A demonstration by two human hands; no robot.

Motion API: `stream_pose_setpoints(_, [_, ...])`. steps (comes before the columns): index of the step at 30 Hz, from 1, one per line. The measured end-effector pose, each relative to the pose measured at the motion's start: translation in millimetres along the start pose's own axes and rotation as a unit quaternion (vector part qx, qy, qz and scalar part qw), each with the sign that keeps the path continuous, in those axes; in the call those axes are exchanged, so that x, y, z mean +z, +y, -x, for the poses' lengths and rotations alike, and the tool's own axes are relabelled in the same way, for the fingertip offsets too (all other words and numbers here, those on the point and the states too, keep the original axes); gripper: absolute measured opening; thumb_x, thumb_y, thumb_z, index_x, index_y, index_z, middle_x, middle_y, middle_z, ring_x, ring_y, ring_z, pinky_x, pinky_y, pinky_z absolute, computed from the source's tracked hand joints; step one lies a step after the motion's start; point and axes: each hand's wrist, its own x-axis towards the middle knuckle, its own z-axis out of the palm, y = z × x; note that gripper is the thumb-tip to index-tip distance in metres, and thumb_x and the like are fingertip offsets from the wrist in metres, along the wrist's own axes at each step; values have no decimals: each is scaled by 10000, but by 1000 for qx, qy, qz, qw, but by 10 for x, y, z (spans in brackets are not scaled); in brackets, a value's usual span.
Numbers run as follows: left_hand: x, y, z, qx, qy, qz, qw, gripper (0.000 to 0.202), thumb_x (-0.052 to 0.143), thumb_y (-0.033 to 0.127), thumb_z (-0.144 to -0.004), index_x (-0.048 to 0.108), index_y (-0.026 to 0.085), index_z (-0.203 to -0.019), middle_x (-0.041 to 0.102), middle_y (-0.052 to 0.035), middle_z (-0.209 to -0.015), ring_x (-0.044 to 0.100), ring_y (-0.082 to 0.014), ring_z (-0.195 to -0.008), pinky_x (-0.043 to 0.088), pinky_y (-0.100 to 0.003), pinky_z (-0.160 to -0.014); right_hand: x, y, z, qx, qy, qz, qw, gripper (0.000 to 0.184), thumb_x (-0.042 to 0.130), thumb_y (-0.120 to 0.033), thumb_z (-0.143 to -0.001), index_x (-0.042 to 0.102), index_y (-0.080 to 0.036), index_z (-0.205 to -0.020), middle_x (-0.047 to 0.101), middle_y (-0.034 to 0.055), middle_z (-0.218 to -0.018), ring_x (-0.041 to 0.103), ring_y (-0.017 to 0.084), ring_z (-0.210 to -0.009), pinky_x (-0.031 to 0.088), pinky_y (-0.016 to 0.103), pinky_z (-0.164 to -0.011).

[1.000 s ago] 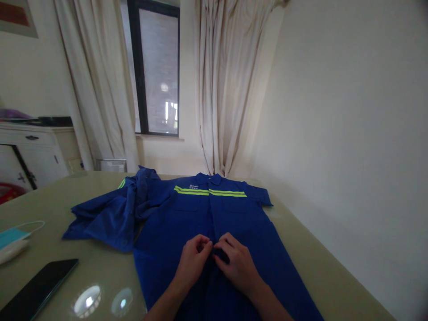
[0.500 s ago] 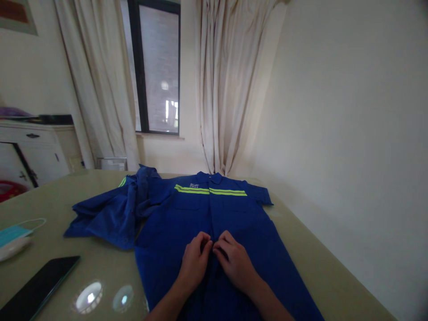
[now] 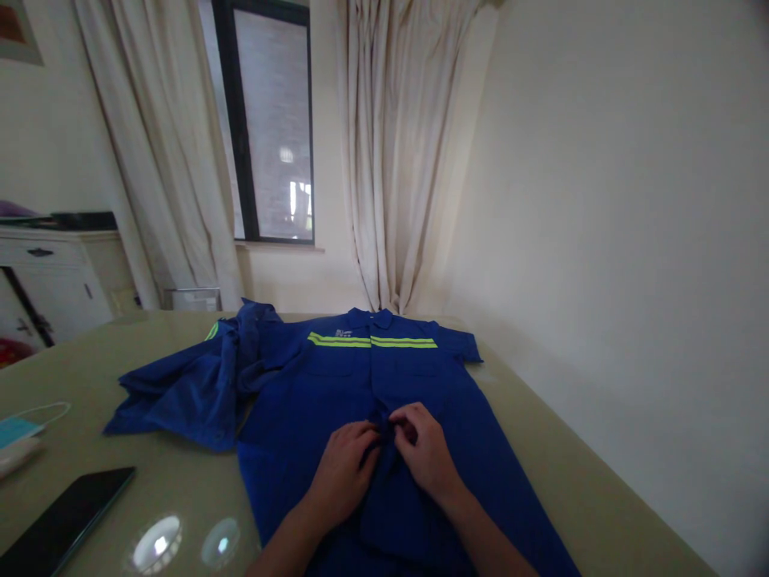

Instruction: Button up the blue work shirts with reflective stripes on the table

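A blue short-sleeved work shirt (image 3: 336, 385) with yellow-green stripes across the chest lies spread on the table, collar away from me. My left hand (image 3: 345, 465) is closed at its front opening, fingertips pinching the cloth near the middle. Just to the right, my right hand (image 3: 424, 449) pinches the same front edge, thumb and fingers together. Cloth between the two hands is lifted and bunched; any button there is too dark to make out. Left of the shirt, a second blue garment (image 3: 198, 385) lies crumpled, touching its sleeve.
On the table's (image 3: 601, 489) left side are a black phone (image 3: 66, 521), a light blue face mask (image 3: 21, 429) and a whitish rounded object (image 3: 18, 455). A wall (image 3: 601, 240) runs along the right. Curtains (image 3: 396, 160) and a window (image 3: 276, 120) stand behind.
The front edge of the shirt is now lifted and folded between my hands. My right hand has risen slightly; the left has turned more palm-down. The view has shifted a little to the right.
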Motion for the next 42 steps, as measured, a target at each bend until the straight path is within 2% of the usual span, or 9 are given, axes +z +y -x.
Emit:
stream_pose_setpoints(4, [27, 96, 65, 25, -36, -101, 994, 438, 454, 320, -990, 550, 251, -1411, 533, -57, -1527, 442, -250, -1443, 303, -505, -1232, -28, 26, 25, 0, -30, -5, 1000, 440, 467, -39, -790, 721, -228, -1096, 665, 55, -1143, 651, 156, -851, 510, 249, -757])
stream_pose_setpoints(7, [39, 175, 119, 31, -49, -152, 987, 461, 374, 336, -1019, 535, 209, -1433, 479, -84, -1568, 359, -245, -1498, 275, -504, -1251, -53, -30, 29, -2, -77, 34, 996, 406, 481, -73, -826, 718, -234, -1114, 681, 48, -1121, 663, 158, -923, 504, 250, -837])
stream_pose_setpoints(12, [76, 304, 288, 21, -70, -147, 986, 521, 336, 404, -1026, 484, 213, -1489, 410, -74, -1612, 288, -238, -1529, 217, -489, -1276, -37, -295, -101, 66, -142, 262, 952, 214, 508, -313, -962, 712, -255, -993, 702, 60, -1024, 691, 221, -923, 502, 320, -795])
stream_pose_setpoints(18, [113, 476, 557, -18, -99, -128, 987, 568, 398, 451, -990, 456, 234, -1511, 365, -53, -1639, 260, -247, -1538, 161, -474, -1286, 144, -333, -226, 73, -139, 277, 948, 206, 574, -187, -876, 684, -243, -1041, 678, 84, -1124, 678, 238, -987, 474, 307, -766])
stream_pose_setpoints(22, [-70, 565, 350, -56, -109, -123, 985, 420, 380, 413, -985, 622, 299, -1309, 569, -42, -1484, 494, -256, -1374, 378, -480, -1149, 146, -144, -180, 78, -121, 237, 961, 204, 576, -186, -868, 699, -236, -1023, 685, 59, -1084, 673, 204, -983, 464, 277, -812])
stream_pose_setpoints(26, [-180, 536, -109, -171, -90, -128, 973, 393, 334, 344, -1000, 703, 265, -891, 708, -36, -1107, 673, -206, -1054, 505, -332, -859, 62, -19, -147, 69, -117, 196, 971, 241, 580, -148, -853, 729, -239, -1019, 710, 38, -1070, 662, 177, -1039, 447, 242, -890])
stream_pose_setpoints(30, [-36, 426, -352, -237, -25, -162, 958, 368, 311, 328, -1018, 650, 183, -1037, 632, -124, -1193, 700, -245, -979, 501, -355, -788, 11, 34, -130, 72, -114, 166, 977, 262, 551, -126, -862, 744, -247, -991, 719, 31, -1057, 673, 170, -1033, 457, 240, -891])
stream_pose_setpoints(36, [151, 259, -321, -167, 19, -74, 983, 236, 417, 322, -1006, 637, 255, -1060, 646, -11, -1117, 671, -155, -979, 474, -263, -779, 58, 14, -104, 80, -113, 220, 966, 149, 594, -220, -897, 714, -257, -976, 705, 46, -1029, 693, 214, -950, 478, 282, -775])
stream_pose_setpoints(42, [103, 217, -360, -200, 25, -15, 979, 203, 472, 308, -988, 669, 277, -1025, 690, 20, -1048, 669, -152, -950, 447, -264, -773, 79, -90, -141, 57, -133, 299, 943, 188, 490, -236, -972, 673, -240, -931, 711, 49, -968, 691, 195, -851, 436, 265, -681])
